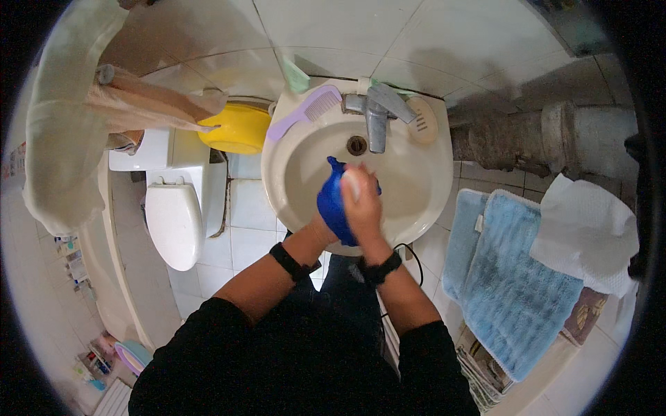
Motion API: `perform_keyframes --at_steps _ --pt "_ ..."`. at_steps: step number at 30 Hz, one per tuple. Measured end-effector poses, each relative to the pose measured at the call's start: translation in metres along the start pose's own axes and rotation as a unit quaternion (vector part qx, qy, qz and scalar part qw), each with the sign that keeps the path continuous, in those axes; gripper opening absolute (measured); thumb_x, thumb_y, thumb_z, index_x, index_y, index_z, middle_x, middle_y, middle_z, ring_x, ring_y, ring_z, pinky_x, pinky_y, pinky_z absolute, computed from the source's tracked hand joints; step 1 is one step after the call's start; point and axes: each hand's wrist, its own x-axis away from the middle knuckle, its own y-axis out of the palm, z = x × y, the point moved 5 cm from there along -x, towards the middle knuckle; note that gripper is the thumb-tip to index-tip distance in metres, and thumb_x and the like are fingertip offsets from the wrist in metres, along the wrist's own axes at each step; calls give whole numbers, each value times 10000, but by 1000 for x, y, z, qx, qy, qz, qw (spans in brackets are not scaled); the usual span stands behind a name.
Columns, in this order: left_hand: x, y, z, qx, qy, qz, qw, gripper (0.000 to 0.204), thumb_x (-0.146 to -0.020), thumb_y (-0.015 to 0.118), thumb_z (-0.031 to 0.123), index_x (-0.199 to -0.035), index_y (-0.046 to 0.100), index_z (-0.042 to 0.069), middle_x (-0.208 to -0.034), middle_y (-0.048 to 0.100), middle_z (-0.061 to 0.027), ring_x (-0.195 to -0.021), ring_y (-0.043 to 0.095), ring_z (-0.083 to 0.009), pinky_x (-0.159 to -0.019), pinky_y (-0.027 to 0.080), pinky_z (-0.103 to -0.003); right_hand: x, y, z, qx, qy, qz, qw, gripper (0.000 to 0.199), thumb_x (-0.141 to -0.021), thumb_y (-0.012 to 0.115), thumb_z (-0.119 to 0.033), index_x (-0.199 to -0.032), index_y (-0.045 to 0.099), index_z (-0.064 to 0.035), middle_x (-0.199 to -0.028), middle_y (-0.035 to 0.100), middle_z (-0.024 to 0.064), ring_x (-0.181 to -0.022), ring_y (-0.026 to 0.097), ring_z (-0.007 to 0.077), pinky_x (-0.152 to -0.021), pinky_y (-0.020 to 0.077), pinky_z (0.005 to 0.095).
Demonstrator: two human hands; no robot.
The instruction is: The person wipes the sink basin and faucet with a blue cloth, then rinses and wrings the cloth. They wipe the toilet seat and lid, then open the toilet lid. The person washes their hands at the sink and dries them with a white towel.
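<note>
Over the front of the cream washbasin (291, 201) my two hands are together at a bunched blue cloth (335, 201). My left hand (323, 230) is under and behind the cloth, holding it; its fingers are mostly hidden. My right hand (364, 215) is closed on top, pressed against the cloth and slightly blurred. A pale, rounded piece like a bar of soap (354, 182) shows at its fingers. Behind the hands are the drain (356, 145) and the grey metal faucet (377, 121).
On the basin's rim lie a lilac comb (305, 113) at the left and a slotted cream soap dish (421, 120) at the right. A yellow basin (239, 129) and a toilet (173, 225) stand to the left. Blue towels (517, 270) and a white cloth (586, 232) hang at the right.
</note>
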Motion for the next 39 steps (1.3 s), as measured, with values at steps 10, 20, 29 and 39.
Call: perform_keyframes --at_steps 10,20,29,39 --pt "14 2 -4 -162 60 -23 985 421 -888 444 331 -1255 402 128 -1260 439 -107 -1154 419 -270 -1010 296 -420 14 0 -3 34 104 -42 993 322 -863 506 -228 -1132 502 -50 -1176 505 197 -1153 422 378 -1024 236 470" --pt "19 17 -43 740 -239 -29 628 391 -924 376 364 -1198 441 93 -1199 486 -56 -1102 457 -201 -992 347 -353 11 6 45 29 196 -7 980 315 -843 507 -237 -1081 540 -34 -1144 510 260 -1142 421 404 -1019 225 522" --pt "7 12 -48 623 -166 -68 761 460 -921 404 329 -1318 315 113 -1336 380 -66 -1200 383 -238 -1043 267 -406 28 30 1 -31 139 -23 990 364 -909 396 -223 -1160 474 29 -1193 481 244 -1214 341 408 -1026 221 502" --pt "-31 -13 8 -386 119 -70 912 435 -817 557 363 -1173 512 117 -1190 515 -79 -1066 486 -284 -952 351 -346 -108 -61 58 -652 283 67 700 144 -878 427 -138 -825 522 -44 -941 577 103 -923 551 212 -846 431 362"
